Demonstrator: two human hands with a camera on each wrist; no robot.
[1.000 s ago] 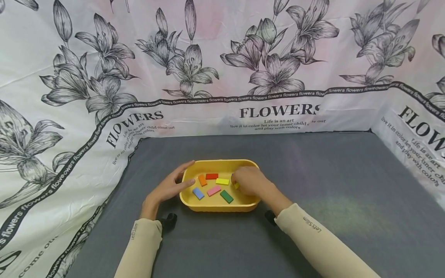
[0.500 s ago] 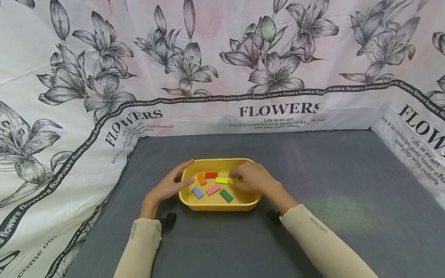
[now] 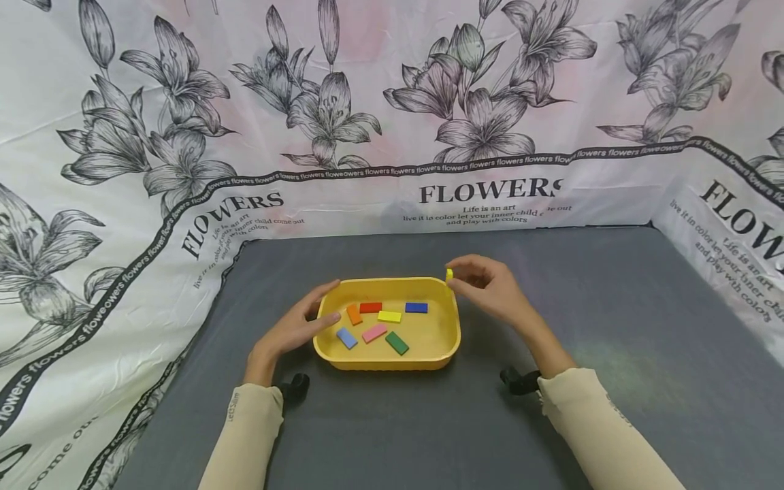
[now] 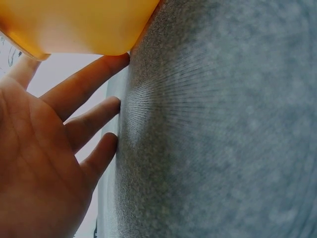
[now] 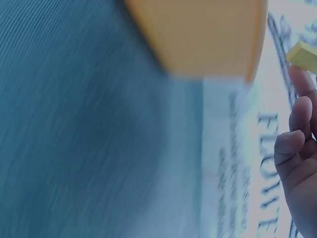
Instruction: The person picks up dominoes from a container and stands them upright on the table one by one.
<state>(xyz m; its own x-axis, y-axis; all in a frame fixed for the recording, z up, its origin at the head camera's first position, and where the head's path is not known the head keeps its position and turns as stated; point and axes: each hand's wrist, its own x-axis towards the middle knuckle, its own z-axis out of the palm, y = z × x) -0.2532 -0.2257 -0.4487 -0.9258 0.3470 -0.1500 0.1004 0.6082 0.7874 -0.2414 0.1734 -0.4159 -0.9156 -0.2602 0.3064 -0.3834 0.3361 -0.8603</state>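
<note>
- The right hand (image 3: 486, 286) pinches a small yellow block (image 3: 450, 274) between thumb and fingertips, so it's closed down to the block's thickness. From the right wrist, the other fingers look loosely bent and hold nothing.
- The left hand (image 3: 299, 328) holds the left end of the yellow tub (image 3: 436, 340), thumb over the rim and fingers stretched and spread along the outside.
- That pinched block is at the tub's far right corner, above the rim and not down among the others.
- I'd judge the step in hand to be carrying this one block over the edge; whether inward or outward, I can't tell from here.
- The next move would call for a firm pinch, enough height over the rim, and a steady left hand so the tub doesn't slide.
- Seven blocks lie flat inside: orange (image 3: 354, 314) just beside red (image 3: 370, 308), a second yellow one (image 3: 389, 316) in the middle, dark blue (image 3: 416, 308) far right, light blue (image 3: 346, 337) near left, then pink (image 3: 374, 333) and green (image 3: 397, 343).
- The raised rim is the only thing I see in the way.
- Beneath is the grey table (image 3: 392, 435); beyond its far edge hangs a flower-printed cloth (image 3: 361, 197), well apart from the hands.
</note>
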